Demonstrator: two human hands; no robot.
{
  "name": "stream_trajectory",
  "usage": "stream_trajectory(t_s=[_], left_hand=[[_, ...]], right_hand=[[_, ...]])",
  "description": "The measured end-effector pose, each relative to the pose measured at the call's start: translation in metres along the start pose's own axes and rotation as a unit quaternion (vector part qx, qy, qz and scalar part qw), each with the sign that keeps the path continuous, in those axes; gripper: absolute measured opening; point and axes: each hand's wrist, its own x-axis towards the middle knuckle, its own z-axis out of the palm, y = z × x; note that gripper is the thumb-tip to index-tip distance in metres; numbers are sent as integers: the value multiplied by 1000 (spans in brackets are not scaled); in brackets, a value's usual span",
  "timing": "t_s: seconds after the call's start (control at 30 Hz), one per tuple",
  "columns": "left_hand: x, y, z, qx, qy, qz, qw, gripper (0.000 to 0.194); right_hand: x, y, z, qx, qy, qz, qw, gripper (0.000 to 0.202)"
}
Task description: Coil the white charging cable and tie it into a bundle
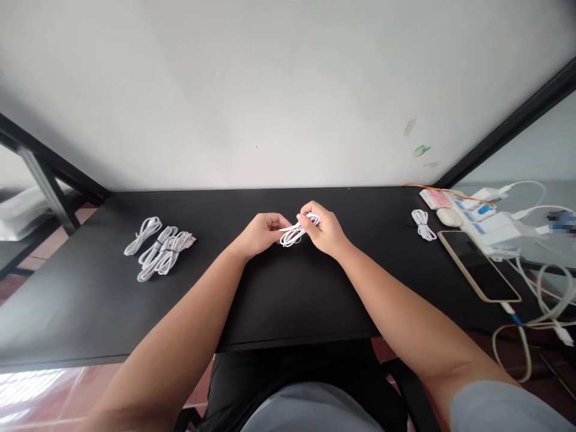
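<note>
Above the middle of the black desk, my right hand point(324, 231) is closed round a coiled white cable point(292, 235), thumb on top of the loops. The coil's looped end sticks out to the left. My left hand point(265, 234) is at that end, its fingers bent and pressed together at the cable; the fingertips are partly hidden behind it. Left of my arms lie several bundled white cables point(164, 253), some with a dark tie round the middle. Another tied white cable point(423, 225) lies apart on the right.
At the right edge are a phone point(479, 266) with a cable plugged in, a white power strip point(479, 225) with chargers, a pale rounded object point(449, 217) and a pink-and-white packet point(435, 198). A wall point(270, 96) rises behind the black desk point(297, 306).
</note>
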Motion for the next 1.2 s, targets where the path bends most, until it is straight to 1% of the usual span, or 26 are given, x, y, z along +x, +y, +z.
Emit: stream_trajectory(t_s=[0.1, 0.27, 0.3, 0.37, 0.43, 0.5, 0.57, 0.63, 0.7, 0.73, 0.8, 0.87, 0.93, 0.97, 1.03, 1.1, 1.2], left_hand=[[3, -5, -1, -42, 21, 1, 999, 37], [6, -11, -2, -96, 44, 2, 994, 47], [7, -11, -2, -108, 46, 4, 993, 48], [8, -10, 0, -124, 52, 0, 991, 44], [8, -9, 2, -125, 66, -14, 990, 38], [8, -9, 4, -118, 82, -24, 989, 35], [7, -9, 4, -105, 90, -24, 990, 37], [6, -9, 3, -86, 103, -23, 991, 43], [5, -8, 1, -76, 127, -19, 989, 50], [5, -7, 1, -78, 140, -13, 987, 51], [4, -4, 2, -90, 160, 8, 983, 49], [2, 0, 3, -99, 166, 34, 981, 47], [0, 4, 5, -98, 150, 55, 982, 46], [-1, 5, 6, -95, 130, 62, 985, 46], [-3, 7, 8, -87, 80, 66, 991, 50], [-4, 8, 9, -82, 47, 67, 993, 55], [-4, 8, 9, -91, 43, 69, 993, 56]], right_hand=[[2, 6, 1, 27, 11, 13, 999, 33], [7, 13, 3, 157, 21, 66, 985, 38], [7, 11, 2, 158, 27, 63, 985, 37], [6, 7, 1, 119, 52, 41, 991, 36], [4, 1, 1, 65, 90, 21, 994, 34], [2, -1, 1, 37, 131, 14, 991, 33], [3, 0, 0, 26, 160, 17, 987, 32], [4, 3, -2, 12, 174, 20, 984, 32], [5, 6, -5, -9, 169, 19, 985, 31], [5, 6, -6, -20, 157, 17, 987, 31], [4, 4, -8, -38, 114, 12, 993, 28], [2, 1, -7, -48, 62, 6, 997, 26], [1, -2, -3, -51, 25, 2, 998, 24], [0, -3, -2, -49, 15, -1, 999, 23], [0, -3, 1, -46, 8, -3, 999, 21], [0, -1, 2, -46, 6, -5, 999, 24], [2, 1, 2, -49, 14, -6, 999, 27]])
